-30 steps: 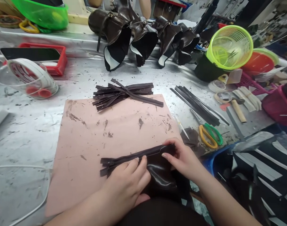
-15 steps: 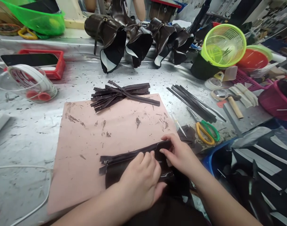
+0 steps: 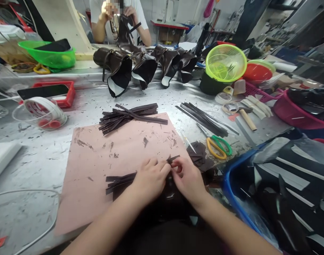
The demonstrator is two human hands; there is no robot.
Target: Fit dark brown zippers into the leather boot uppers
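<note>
Both our left hand (image 3: 151, 179) and right hand (image 3: 189, 179) pinched the zipper (image 3: 120, 178), dark leather (image 3: 172, 195) beneath them, apparently so the edges lay aligned.

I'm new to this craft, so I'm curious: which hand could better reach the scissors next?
Probably the right hand: the scissors lie on its side, right of the pink mat, while the left hand is farther off. Both hands are at the dark zipper strip.
</note>
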